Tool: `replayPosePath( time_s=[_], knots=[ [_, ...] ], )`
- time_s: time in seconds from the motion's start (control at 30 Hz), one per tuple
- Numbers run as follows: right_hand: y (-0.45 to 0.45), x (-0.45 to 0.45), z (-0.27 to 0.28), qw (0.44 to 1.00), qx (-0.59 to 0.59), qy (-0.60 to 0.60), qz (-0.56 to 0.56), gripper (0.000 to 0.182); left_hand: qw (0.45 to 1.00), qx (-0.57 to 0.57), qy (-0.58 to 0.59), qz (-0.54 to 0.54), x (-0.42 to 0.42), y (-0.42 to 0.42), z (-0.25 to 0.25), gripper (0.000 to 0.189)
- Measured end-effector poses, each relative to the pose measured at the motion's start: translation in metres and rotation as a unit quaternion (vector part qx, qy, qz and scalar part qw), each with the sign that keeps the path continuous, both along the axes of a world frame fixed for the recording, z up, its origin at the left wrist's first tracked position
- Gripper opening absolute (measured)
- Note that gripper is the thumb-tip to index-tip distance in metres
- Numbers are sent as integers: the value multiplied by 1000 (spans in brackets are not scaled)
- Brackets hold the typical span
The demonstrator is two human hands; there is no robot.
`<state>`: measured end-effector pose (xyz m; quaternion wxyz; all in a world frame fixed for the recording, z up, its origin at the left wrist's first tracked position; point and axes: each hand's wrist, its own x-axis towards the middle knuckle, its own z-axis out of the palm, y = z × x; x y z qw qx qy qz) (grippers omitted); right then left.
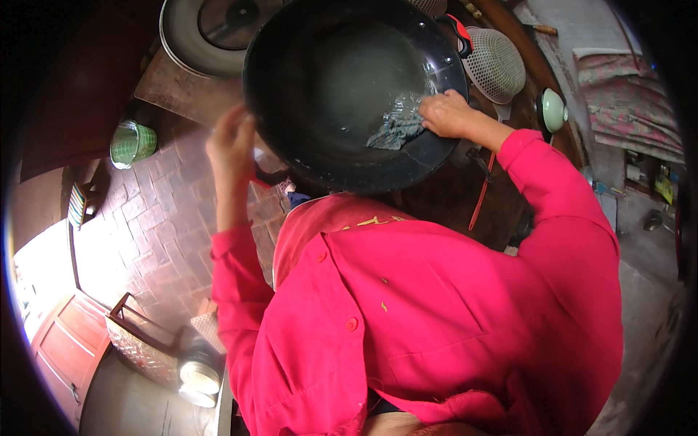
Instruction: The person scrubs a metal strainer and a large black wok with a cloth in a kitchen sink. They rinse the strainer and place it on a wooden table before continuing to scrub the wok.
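Note:
A large dark wok is before me, with a wet sheen on its inner wall. My right hand grips a crumpled grey-blue cloth and presses it against the wok's inner side at the right. At the wok's left rim is my left hand, slightly blurred, its fingers raised by the edge; whether they hold the rim does not show clearly. A red and black handle juts out beside the wok's upper right rim.
Behind the wok's left lies a wide metal pan. To the right are a perforated plastic basket, a light green bowl and a long red-handled tool. A green basket stands left, over the brick floor.

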<state>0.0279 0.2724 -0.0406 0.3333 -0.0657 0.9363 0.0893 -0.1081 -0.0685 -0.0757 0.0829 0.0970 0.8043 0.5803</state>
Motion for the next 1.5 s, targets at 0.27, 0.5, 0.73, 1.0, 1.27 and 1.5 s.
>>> replayPosePath(
  time_s=[0.27, 0.5, 0.73, 1.0, 1.27, 1.5],
  knots=[
    [20, -29, -6, 956, -48, 280, -72, 19, 1000, 6, -21, 8, 1, 1, 2, 27],
    [10, 13, -2, 994, -97, 38, -21, 18, 1000, -6, -13, 8, 2, 0, 3, 28],
    [-48, 13, -22, 901, -422, -105, 0, 25, 1000, -14, -17, 15, 2, 1, 7, 28],
    [-86, 2, -39, 872, -486, -60, -22, 25, 1000, 21, 2, 7, -1, -1, -6, 29],
    [-89, -6, -38, 886, -461, -45, -2, 27, 1000, 12, -1, 12, 2, 4, -3, 28],
    [-65, 12, -30, 897, -431, -103, 0, 26, 999, 1, -31, 17, 5, 7, 9, 27]
  ],
)
